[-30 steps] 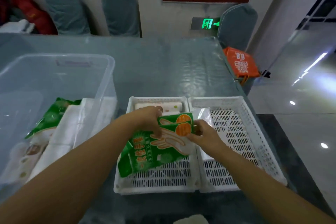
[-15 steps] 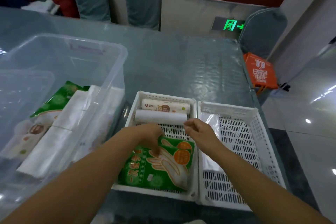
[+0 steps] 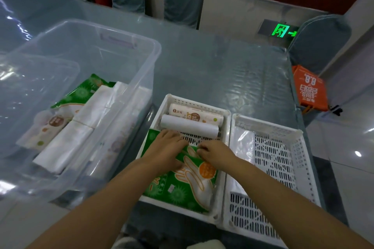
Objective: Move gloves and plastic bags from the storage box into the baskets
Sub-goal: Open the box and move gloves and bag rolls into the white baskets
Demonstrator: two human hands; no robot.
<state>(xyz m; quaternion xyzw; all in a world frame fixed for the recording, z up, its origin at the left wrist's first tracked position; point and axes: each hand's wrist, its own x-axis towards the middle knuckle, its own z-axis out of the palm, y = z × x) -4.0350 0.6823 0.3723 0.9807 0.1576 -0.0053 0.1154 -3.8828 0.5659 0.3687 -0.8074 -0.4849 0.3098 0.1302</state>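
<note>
Glove pack: lowered into basket.
Green glove pack [image 3: 182, 184], earlier held above left basket [image 3: 222, 198], now lies flat inside; both hands [image 3: 166, 151] press its top.

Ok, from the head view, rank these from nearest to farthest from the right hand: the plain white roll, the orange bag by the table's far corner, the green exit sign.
From the right hand:
1. Plain white roll, just beyond the hand in the left basket.
2. Orange bag, off the table's far right corner.
3. Green exit sign, on the back wall.
</note>
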